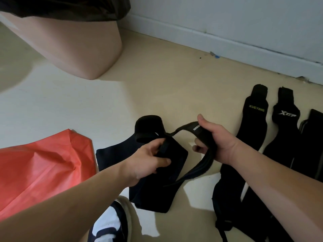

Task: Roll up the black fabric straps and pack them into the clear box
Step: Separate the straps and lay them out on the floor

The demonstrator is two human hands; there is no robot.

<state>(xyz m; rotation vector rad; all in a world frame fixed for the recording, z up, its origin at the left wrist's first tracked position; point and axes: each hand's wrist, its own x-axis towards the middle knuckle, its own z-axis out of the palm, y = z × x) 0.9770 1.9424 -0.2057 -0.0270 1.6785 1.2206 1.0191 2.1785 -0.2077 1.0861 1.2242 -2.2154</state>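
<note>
A black strap [185, 127] is held above the floor [157, 84], stretched between both hands. Its long axis runs roughly left to right. One end is a wide loop that sticks out past the left hand [148, 161] toward the far side. The band then twists across to the right hand [216, 140] and curves back down toward the near edge of the floor.

The left hand's fingers are curled round the strap just below the loop, and the thumb lies on a dark cloth [167, 194] on the floor underneath. The right hand grips the band in a closed fist with its thumb raised. White lettering sits on the strap beside that thumb – too small to read.

Three more straps lie flat side by side near the right edge of the floor, their long axes pointing toward the wall [244, 14]. The nearest one [251, 123] reads "XUEYING" in yellow-green. The middle one [284, 123] reads "XTEP" in white. The last one [312, 137] has grey stripes along its length.

A red bag [40, 172] lies crumpled at the left edge. A white and navy shoe [108, 222] shows at the near edge, and another person's bare leg [78, 46] rests at the far left.
</note>
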